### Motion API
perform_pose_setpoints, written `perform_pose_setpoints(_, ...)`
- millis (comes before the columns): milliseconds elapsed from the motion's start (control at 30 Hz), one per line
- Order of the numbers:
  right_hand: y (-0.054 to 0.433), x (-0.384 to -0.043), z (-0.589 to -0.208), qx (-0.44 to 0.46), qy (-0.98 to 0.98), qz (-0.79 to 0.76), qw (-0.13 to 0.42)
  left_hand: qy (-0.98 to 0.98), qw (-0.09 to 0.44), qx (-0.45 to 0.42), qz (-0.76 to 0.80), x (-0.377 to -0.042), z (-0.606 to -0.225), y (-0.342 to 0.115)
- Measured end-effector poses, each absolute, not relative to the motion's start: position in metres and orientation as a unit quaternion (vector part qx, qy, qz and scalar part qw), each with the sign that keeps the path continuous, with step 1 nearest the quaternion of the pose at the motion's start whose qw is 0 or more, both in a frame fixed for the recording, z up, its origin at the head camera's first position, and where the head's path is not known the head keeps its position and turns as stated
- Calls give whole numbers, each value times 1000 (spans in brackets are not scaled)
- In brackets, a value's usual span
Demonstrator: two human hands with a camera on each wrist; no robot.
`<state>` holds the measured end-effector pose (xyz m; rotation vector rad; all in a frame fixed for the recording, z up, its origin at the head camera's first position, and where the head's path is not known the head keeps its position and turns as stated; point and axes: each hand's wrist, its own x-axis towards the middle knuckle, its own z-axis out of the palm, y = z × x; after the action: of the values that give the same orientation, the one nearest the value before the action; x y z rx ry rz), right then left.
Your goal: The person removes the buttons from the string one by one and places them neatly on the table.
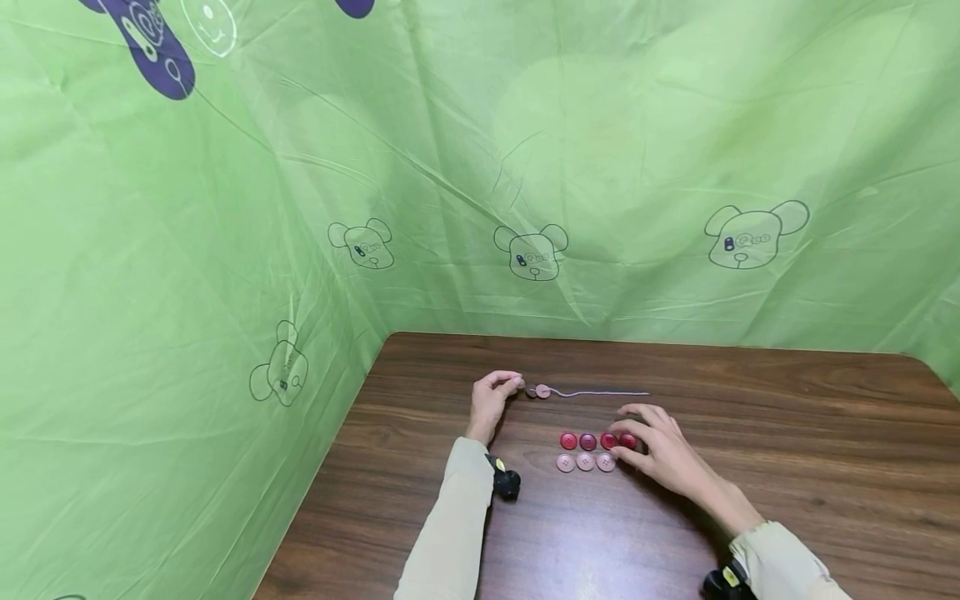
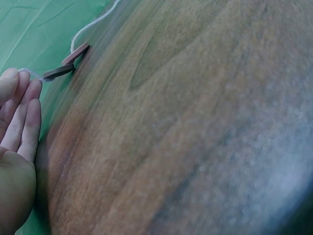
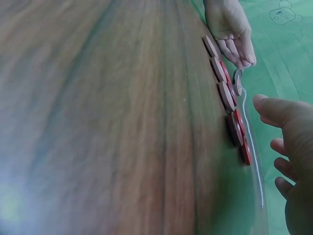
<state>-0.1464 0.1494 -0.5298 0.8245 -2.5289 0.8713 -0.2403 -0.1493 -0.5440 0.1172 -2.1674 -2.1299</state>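
In the head view my left hand (image 1: 491,404) pinches one end of a pale string (image 1: 600,392) between thumb and fingertips. Threaded near that end are a pink button (image 1: 543,391) and a dark button (image 2: 59,72), leaning together. The string's other end trails rightward along the table. My right hand (image 1: 660,446), fingers spread and slightly bent, hovers at the right end of two button rows, holding nothing. The far row has several red and purple buttons, among them a red button (image 1: 568,441). In the near row lie pink buttons (image 1: 585,462); a dark button (image 3: 234,128) shows in the right wrist view.
A brown wooden table (image 1: 787,467) carries everything. Green fabric walls (image 1: 615,167) with printed bear faces stand along its back and left sides. Black wrist cameras (image 1: 507,484) sit on both sleeved forearms.
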Motion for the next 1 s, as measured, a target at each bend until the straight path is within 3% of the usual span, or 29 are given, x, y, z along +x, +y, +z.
perform_pose_setpoints(433, 128, -166, -526, 278, -887, 324, 176, -710, 42, 25, -703, -223, -514, -147)
perform_pose_setpoints(1000, 104, -188, -524, 240, -895, 346, 149, -714, 42, 25, -699, -222, -514, -147)
